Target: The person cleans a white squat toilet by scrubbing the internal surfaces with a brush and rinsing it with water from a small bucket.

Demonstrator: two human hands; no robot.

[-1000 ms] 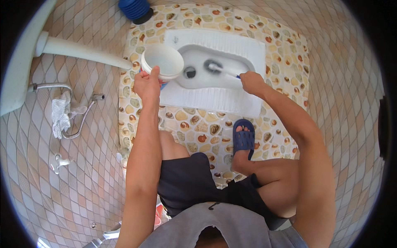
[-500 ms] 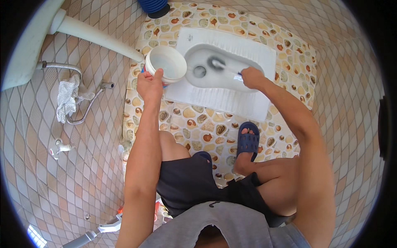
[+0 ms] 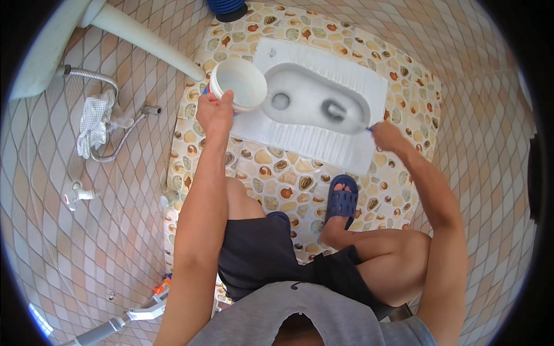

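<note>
My left hand (image 3: 214,111) grips the rim of a white plastic bucket (image 3: 238,83), held tilted at the left end of a white squat toilet pan (image 3: 323,132). My right hand (image 3: 385,136) is closed on the thin handle of a toilet brush; the blurred brush head (image 3: 334,109) is down in the pan's bowl, right of the drain hole (image 3: 280,101). The pan is set in a raised step covered with pebble-pattern tiles (image 3: 288,184). My right foot in a blue slipper (image 3: 341,199) stands on that step.
A white pipe (image 3: 138,37) runs from a white fixture at the upper left. A flexible metal hose (image 3: 109,104), a white cloth (image 3: 92,118) and a tap (image 3: 78,193) are on the tiled wall at left. A blue ribbed object (image 3: 226,7) stands behind the pan.
The view has shifted so the pan sits more to the right. The bucket stays at the pan's left end while the brush has moved inside the bowl.
</note>
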